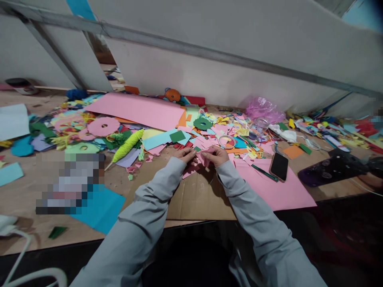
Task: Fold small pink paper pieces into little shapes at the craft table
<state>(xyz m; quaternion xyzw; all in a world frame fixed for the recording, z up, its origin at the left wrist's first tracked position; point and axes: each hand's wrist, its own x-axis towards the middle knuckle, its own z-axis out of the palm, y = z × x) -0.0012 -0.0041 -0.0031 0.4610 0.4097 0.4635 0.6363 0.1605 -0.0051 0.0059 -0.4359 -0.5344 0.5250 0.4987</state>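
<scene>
Over the brown cardboard sheet (pixel 197 199), my two hands meet close together. My right hand (pixel 220 156) is closed in a pinch on a small piece of pink paper (pixel 204 158), which looks folded or bent. Touching the same paper from the other side, my left hand (pixel 183 153) has its fingers pressed together; its exact grip is partly hidden. Pink and green paper scraps lie just behind and under the fingers. A roll of tape (pixel 226 142) rests among the scraps beyond my right hand.
A large pink sheet (pixel 287 195) carries a phone (pixel 279 166) and a green pen (pixel 265 173). Further right lies a dark bottle (pixel 329 169). Left are a yellow-green yarn spindle (pixel 128 147), pink paper rings (pixel 104 126) and a blue sheet (pixel 101 211). Heaped scraps line the back board.
</scene>
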